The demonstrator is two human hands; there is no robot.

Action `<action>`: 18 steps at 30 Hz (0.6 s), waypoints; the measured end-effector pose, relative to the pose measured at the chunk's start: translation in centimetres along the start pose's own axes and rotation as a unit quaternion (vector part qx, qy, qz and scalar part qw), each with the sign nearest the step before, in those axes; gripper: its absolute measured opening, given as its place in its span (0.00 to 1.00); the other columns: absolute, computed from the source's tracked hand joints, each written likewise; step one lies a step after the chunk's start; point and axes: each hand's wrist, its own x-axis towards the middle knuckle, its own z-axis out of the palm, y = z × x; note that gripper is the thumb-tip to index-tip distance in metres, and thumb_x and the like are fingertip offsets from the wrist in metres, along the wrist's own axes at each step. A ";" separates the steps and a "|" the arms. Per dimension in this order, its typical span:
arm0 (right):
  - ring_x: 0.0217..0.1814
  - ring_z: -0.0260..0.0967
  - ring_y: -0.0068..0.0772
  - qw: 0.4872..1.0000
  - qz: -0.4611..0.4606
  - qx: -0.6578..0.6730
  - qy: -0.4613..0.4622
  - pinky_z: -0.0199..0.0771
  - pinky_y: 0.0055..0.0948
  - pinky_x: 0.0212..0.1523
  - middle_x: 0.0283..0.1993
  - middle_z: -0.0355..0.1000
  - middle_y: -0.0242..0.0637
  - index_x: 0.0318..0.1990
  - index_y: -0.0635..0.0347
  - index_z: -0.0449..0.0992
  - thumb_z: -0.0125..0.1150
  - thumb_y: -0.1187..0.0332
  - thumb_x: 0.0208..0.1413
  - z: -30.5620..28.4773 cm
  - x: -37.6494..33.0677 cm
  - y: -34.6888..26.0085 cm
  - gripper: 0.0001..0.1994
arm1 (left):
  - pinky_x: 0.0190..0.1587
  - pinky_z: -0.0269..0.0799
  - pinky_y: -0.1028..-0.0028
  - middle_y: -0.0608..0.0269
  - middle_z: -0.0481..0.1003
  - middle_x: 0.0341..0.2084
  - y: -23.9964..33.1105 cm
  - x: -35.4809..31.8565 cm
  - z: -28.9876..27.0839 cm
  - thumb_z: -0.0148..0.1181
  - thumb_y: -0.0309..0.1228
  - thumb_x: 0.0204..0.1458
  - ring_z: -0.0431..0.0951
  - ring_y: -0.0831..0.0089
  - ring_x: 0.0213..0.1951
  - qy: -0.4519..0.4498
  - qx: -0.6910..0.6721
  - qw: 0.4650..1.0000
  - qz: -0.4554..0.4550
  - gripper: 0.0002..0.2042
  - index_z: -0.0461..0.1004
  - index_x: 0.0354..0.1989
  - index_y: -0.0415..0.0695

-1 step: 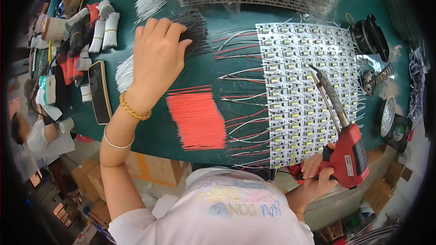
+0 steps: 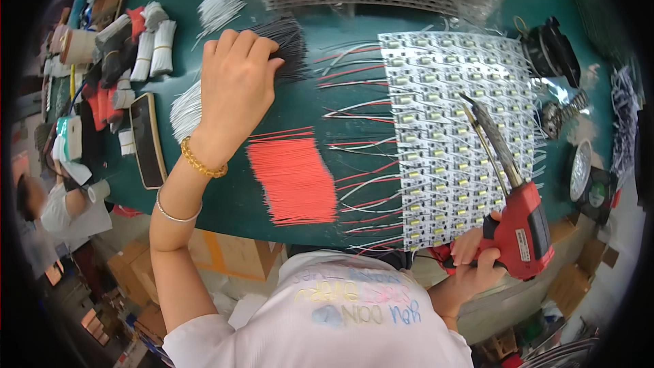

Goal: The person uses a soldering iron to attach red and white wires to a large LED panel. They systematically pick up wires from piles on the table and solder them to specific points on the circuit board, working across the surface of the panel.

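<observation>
My left hand (image 2: 235, 92) lies on black wires (image 2: 289, 44) on the dark green table (image 2: 354, 0). Just right of my gold bead bracelet (image 2: 202, 161) lies a bright red wire bundle (image 2: 293, 177). My right hand (image 2: 473, 262) grips a red soldering gun (image 2: 521, 228) by the white, yellow-dotted LED strip sheet (image 2: 449, 129).

I see phone (image 2: 148, 140) lying flat at left bench edge, white wire bundles (image 2: 154, 48) above it, cardboard boxes (image 2: 225, 253) below green table (image 2: 231, 197).
</observation>
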 end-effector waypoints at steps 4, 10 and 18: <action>0.12 0.54 0.21 1.000 -0.014 -0.007 0.018 0.57 0.22 0.16 0.14 0.59 0.30 0.58 0.76 0.57 0.58 0.51 0.58 0.4 -0.1 -0.1 0.34 | 0.38 0.61 0.65 0.63 0.72 0.28 -0.2 0.0 0.8 0.61 0.24 0.48 0.70 0.61 0.35 -0.008 0.015 1.000 0.025 0.06 0.73 0.34 0.42; 0.12 0.55 0.22 0.999 -0.022 -0.035 0.029 0.59 0.23 0.16 0.15 0.59 0.31 0.57 0.77 0.58 0.57 0.55 0.60 -0.1 -0.7 0.5 0.31 | 0.39 0.62 0.66 0.64 0.72 0.28 0.3 0.1 1.5 0.61 0.25 0.48 0.70 0.63 0.35 -0.007 0.037 0.998 0.040 0.06 0.74 0.34 0.41; 0.11 0.55 0.22 0.999 -0.016 -0.004 0.039 0.60 0.23 0.16 0.14 0.58 0.30 0.57 0.77 0.57 0.56 0.57 0.61 -0.8 -1.3 0.5 0.30 | 0.39 0.62 0.68 0.67 0.75 0.24 -0.1 0.2 -0.1 0.64 0.28 0.47 0.72 0.66 0.30 0.044 -0.038 0.998 0.015 0.04 0.76 0.29 0.44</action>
